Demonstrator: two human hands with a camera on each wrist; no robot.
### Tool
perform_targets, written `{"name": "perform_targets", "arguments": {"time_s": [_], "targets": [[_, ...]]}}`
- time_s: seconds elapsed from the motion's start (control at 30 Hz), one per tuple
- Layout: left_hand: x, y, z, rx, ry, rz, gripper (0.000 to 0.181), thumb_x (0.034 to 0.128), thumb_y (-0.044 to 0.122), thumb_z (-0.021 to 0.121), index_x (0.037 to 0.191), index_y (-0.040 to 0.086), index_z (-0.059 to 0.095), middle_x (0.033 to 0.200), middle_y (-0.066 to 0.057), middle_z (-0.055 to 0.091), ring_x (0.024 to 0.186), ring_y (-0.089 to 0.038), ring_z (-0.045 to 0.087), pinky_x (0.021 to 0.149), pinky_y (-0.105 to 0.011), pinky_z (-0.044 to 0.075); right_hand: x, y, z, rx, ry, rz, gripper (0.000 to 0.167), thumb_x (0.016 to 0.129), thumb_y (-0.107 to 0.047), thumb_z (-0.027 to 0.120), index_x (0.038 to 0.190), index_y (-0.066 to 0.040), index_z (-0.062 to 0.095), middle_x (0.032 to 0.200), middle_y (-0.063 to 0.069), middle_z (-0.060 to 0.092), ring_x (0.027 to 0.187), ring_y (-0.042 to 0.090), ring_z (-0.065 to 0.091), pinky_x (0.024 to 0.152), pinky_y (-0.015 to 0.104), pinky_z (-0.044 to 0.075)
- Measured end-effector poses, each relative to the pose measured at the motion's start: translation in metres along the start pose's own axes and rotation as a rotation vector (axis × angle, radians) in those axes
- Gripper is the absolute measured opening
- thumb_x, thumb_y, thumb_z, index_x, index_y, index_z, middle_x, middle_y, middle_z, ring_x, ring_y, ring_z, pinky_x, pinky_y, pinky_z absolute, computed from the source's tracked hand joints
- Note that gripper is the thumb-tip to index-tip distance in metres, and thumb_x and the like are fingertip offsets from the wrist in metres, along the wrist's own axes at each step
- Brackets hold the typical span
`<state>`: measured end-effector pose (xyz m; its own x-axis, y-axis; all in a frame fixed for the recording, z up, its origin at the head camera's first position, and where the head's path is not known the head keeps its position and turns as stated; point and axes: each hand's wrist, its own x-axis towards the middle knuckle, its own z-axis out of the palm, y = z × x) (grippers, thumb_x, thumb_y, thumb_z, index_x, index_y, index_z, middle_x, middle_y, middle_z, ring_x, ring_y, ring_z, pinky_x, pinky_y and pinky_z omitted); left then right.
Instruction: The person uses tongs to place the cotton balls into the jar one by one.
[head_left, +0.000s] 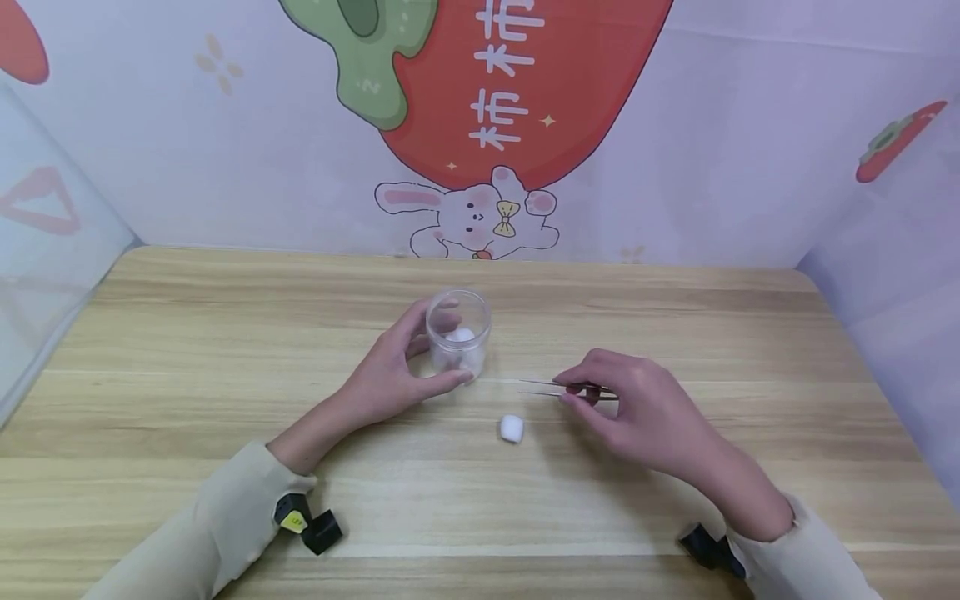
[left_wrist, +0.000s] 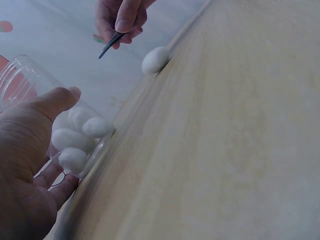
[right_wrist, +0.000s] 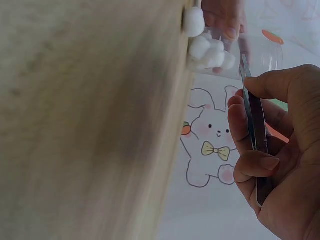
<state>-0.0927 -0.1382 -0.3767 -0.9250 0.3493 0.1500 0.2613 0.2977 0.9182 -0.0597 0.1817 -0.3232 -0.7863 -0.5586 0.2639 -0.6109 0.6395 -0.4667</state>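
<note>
A clear open-topped jar (head_left: 459,333) stands on the table with several white cotton balls (left_wrist: 75,135) in its lower part. My left hand (head_left: 393,367) grips the jar from its left side, thumb at the front and fingers behind. In my right hand (head_left: 645,408) a pair of metal tweezers (right_wrist: 256,125) is pinched between thumb and fingers. The tweezers' tips point left toward the jar, apart from each other with nothing between them. One loose cotton ball (head_left: 512,428) lies on the table, in front of the jar and below the tweezers' tips.
The light wood table (head_left: 420,525) ends at a printed white cloth backdrop (head_left: 675,167) showing a rabbit and a large red fruit. Cloth walls also close off the left and right sides. Black cameras (head_left: 322,532) are strapped at both wrists, over beige sleeves.
</note>
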Motion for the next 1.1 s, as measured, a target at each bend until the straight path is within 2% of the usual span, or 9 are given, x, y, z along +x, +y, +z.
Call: {"name": "perform_targets", "arguments": {"time_s": [0.23, 0.4, 0.57, 0.7, 0.87, 1.1], "targets": [[0.0, 0.001, -0.001, 0.011, -0.001, -0.001, 0.083, 0.0846, 0.018, 0.091, 0.154, 0.024, 0.045, 0.145, -0.003, 0.062, 0.142, -0.017, 0.058, 0.122, -0.039, 0.051, -0.009, 0.002, 0.005, -0.011, -0.021, -0.035, 0.019, 0.089, -0.006, 0.081, 0.103, -0.017, 0.082, 0.088, -0.015, 0.071, 0.078, -0.006, 0.059, 0.067, 0.02, 0.059], [-0.002, 0.004, -0.001, 0.024, -0.002, -0.007, 0.084, 0.0845, 0.019, 0.091, 0.154, 0.018, 0.045, 0.149, -0.007, 0.06, 0.144, -0.018, 0.056, 0.122, -0.042, 0.05, -0.011, 0.0, 0.01, -0.008, -0.056, -0.019, 0.017, 0.09, -0.009, 0.081, 0.104, -0.018, 0.082, 0.09, -0.016, 0.072, 0.08, -0.006, 0.061, 0.069, 0.021, 0.06], [-0.003, 0.01, 0.002, 0.051, 0.001, -0.012, 0.084, 0.0839, 0.02, 0.091, 0.153, 0.02, 0.045, 0.153, -0.007, 0.057, 0.147, -0.018, 0.052, 0.123, -0.045, 0.049, -0.013, -0.002, 0.013, -0.02, -0.082, 0.01, 0.017, 0.09, -0.011, 0.082, 0.104, -0.02, 0.082, 0.094, -0.016, 0.074, 0.082, -0.007, 0.062, 0.072, 0.022, 0.061], [-0.002, 0.014, 0.004, 0.065, 0.006, 0.006, 0.086, 0.0837, 0.023, 0.092, 0.155, 0.022, 0.042, 0.154, -0.006, 0.056, 0.147, -0.018, 0.051, 0.123, -0.048, 0.049, -0.016, -0.001, 0.012, -0.032, -0.086, 0.019, 0.018, 0.089, -0.011, 0.082, 0.103, -0.021, 0.081, 0.094, -0.016, 0.075, 0.082, -0.007, 0.062, 0.072, 0.021, 0.061], [-0.002, 0.016, 0.004, 0.049, 0.012, 0.028, 0.085, 0.0859, 0.022, 0.09, 0.155, 0.02, 0.042, 0.153, -0.006, 0.058, 0.147, -0.018, 0.052, 0.121, -0.047, 0.051, -0.02, 0.0, 0.011, -0.033, -0.095, 0.012, 0.017, 0.089, -0.011, 0.082, 0.102, -0.021, 0.081, 0.093, -0.017, 0.073, 0.08, -0.007, 0.061, 0.07, 0.021, 0.059], [-0.003, 0.015, 0.003, 0.024, 0.015, 0.018, 0.082, 0.0871, 0.02, 0.089, 0.155, 0.018, 0.043, 0.151, -0.007, 0.059, 0.145, -0.017, 0.054, 0.12, -0.044, 0.052, -0.02, 0.0, 0.017, 0.011, -0.13, 0.017, 0.015, 0.091, -0.012, 0.082, 0.104, -0.021, 0.08, 0.094, -0.017, 0.072, 0.081, -0.006, 0.06, 0.073, 0.02, 0.06]]}}
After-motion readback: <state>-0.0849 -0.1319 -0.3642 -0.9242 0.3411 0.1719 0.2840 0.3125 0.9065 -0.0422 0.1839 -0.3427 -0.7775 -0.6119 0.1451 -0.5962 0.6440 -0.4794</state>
